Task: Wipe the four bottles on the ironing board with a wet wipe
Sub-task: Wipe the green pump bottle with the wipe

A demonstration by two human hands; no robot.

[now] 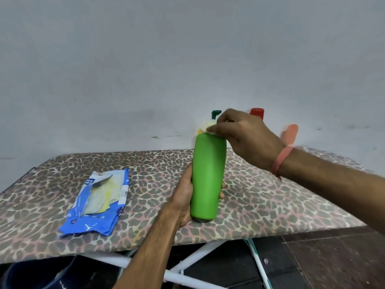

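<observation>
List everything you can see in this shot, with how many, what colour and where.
Green bottle: one, green, upright on the board, centre.
Wet wipe: one, white, at the green bottle's top.
Dark green cap: one, behind the right hand.
Red cap: one, behind the right hand.
Wipes pack: one, blue, flat on the board, left.
Ironing board: one, leopard print.
Left hand: holds the green bottle low.
Right hand: pinches the wet wipe; pink wristband.

Smooth matt green plastic bottle point(208, 180), glossy crinkled blue plastic wipes packet point(98, 203), leopard-print cloth ironing board cover point(270, 205), white painted metal legs point(187, 265).
</observation>
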